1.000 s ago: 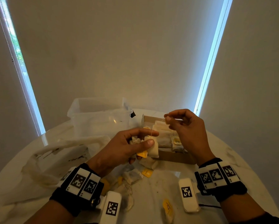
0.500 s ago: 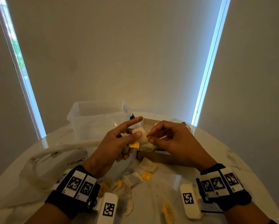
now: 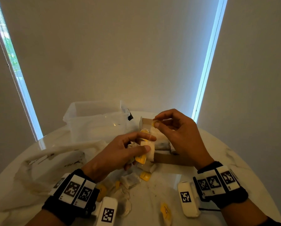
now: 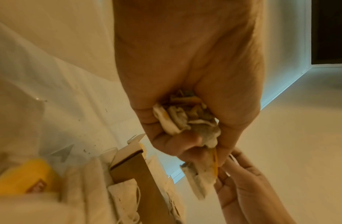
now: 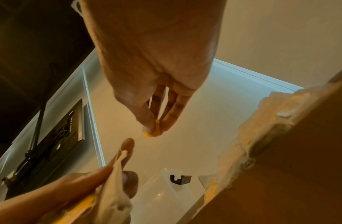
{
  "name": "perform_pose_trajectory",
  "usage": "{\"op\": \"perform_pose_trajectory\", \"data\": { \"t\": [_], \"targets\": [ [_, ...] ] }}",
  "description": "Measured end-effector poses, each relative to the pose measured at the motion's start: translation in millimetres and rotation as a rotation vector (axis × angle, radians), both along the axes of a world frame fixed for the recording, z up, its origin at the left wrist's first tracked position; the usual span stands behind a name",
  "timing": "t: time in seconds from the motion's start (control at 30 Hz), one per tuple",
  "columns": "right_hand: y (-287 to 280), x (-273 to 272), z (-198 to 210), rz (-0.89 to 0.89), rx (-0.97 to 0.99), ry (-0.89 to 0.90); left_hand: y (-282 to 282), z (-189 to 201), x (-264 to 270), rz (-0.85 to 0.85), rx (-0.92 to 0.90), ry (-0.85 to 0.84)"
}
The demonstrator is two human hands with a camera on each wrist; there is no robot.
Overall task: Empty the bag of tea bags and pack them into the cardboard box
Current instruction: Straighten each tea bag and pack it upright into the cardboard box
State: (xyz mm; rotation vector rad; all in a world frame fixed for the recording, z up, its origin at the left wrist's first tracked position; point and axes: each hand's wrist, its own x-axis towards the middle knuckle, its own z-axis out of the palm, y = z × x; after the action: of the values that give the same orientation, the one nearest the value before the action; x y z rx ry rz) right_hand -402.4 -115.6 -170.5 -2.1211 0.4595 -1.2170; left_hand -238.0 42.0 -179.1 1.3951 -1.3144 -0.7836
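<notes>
My left hand [image 3: 130, 150] grips a bunch of white tea bags [image 3: 148, 150] [image 4: 185, 119] with yellow tags, just in front of the cardboard box [image 3: 170, 158]. My right hand [image 3: 172, 126] is raised above the box and pinches one small yellow tag [image 3: 154, 123] [image 5: 154, 130] between thumb and fingers. A thin string [image 3: 150, 136] runs from that tag down to the bunch. The box [image 4: 139, 174] holds several tea bags. More tea bags [image 3: 131, 181] and loose yellow tags [image 3: 145, 176] lie on the table. The emptied white bag [image 3: 43, 162] lies crumpled at the left.
A clear plastic tub [image 3: 95, 119] stands behind the bag at the table's [image 3: 226, 162] far left. White marker blocks [image 3: 187, 198] hang at both wrists. Window blinds and walls rise behind the round table.
My right hand has lifted away from the bunch, drawing a yellow tag up on its string. My left hand has stayed in place holding the tea bags.
</notes>
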Motion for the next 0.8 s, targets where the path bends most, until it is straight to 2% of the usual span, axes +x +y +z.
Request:
{"op": "perform_pose_trajectory", "data": {
  "t": [0.17,0.27,0.43,0.6,0.67,0.8],
  "targets": [
    [0,-2,-5,0.032,0.081,0.189,-1,-2,7,0.090,-0.058,0.070],
    [4,0,-5,0.075,0.192,0.231,-1,-2,9,0.128,-0.065,0.107],
    [11,-3,2,0.143,0.399,0.158,1,0,9,0.156,-0.056,0.097],
    [13,-4,8,0.338,0.734,0.030,0,-1,9,0.174,-0.065,0.087],
    [15,-3,7,0.347,0.723,0.043,-1,-2,9,0.176,-0.071,0.090],
    [19,3,-1,0.228,0.437,0.159,0,-1,7,0.168,-0.055,0.098]
  ]
}}
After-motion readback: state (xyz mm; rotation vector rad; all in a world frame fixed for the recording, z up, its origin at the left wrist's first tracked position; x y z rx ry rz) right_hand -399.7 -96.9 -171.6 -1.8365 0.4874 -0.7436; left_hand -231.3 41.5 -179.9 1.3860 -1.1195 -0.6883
